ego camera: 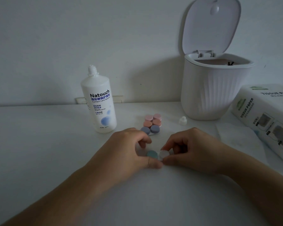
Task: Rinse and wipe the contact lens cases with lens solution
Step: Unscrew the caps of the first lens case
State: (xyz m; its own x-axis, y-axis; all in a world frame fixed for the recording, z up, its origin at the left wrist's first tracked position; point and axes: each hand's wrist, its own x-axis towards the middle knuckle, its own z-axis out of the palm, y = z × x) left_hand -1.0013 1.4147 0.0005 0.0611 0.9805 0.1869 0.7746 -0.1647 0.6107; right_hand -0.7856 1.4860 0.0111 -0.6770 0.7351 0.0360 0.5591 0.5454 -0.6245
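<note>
Near the front of the white worktop (55, 144), two hands meet over one little lens case (156, 155). It has a teal cap (152, 154) and a white cap (164, 154), side by side. The left hand (129, 150) curls around the teal cap, thumb in front and fingers behind. The right hand (188, 149) pinches the white cap the same way. Both hands are holding on, not spread wide.

I think the case is very light, hard plastic. It could slide away on the smooth top or pop out of wet fingers. The best places to hold look like the round sides of each cap, with one hand keeping the case from turning while the other twists.

Just behind sit three more cases (152, 124), pink, orange and purple, touching each other. The solution bottle (99, 105) stands to their left with its top off; its small cap (183, 120) lies near the open bin (214, 88). A tissue (238, 137) and tissue pack (265, 115) wait on the right.
</note>
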